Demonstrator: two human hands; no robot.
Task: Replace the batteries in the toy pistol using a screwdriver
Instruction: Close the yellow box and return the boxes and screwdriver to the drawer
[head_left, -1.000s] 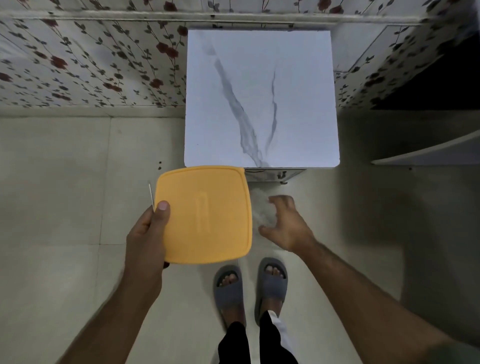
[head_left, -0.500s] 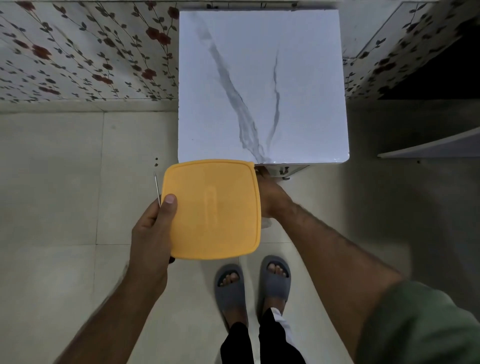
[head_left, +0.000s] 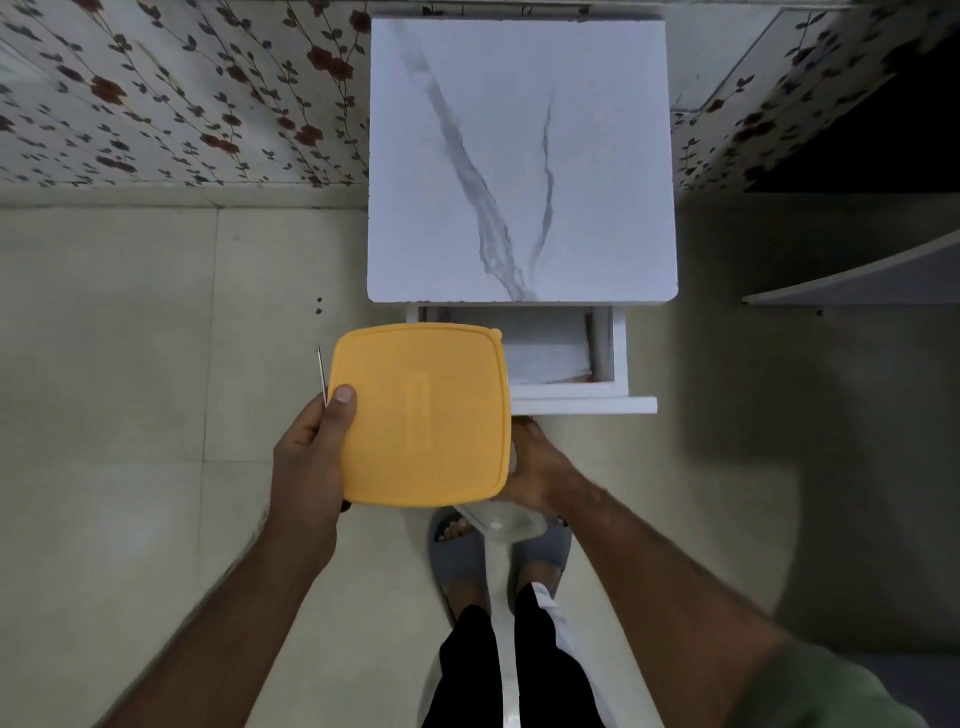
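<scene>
Floral wallpaper (head_left: 182, 104) with dark red blooms at the back, pale tiled floor (head_left: 104, 364) below. Against the wall, a small white cabinet with a marble-patterned surface (head_left: 597, 156), grey veins running down it. Under its front edge, a white drawer (head_left: 550, 353) pulled open, inside pale with a reddish trace at the front right corner. Off to the right, the edge of a grey shelf (head_left: 857, 280).

Held level in front of the drawer, a square yellow lid (head_left: 447, 374) with rounded corners and a small tab at its far right corner. At its centre, a raised oblong mark, too faint to read.

Left hand (head_left: 306, 467) gripping the lid's left edge, thumb flat on top, fingers curled underneath. Clamped in the same hand, a screwdriver (head_left: 322, 374): thin metal shaft sticking up just beside the lid, a dark bit of handle showing below the hand.

Right hand (head_left: 540, 473) low at the lid's right side, fingers hidden beneath it; open or closed, impossible to say. Touching its lower edge, a clear tub (head_left: 504, 522), tilted, partly under the lid.

Further down, grey slippers (head_left: 550, 545), black trousers (head_left: 467, 670), a green sleeve (head_left: 831, 691) on the right arm.
</scene>
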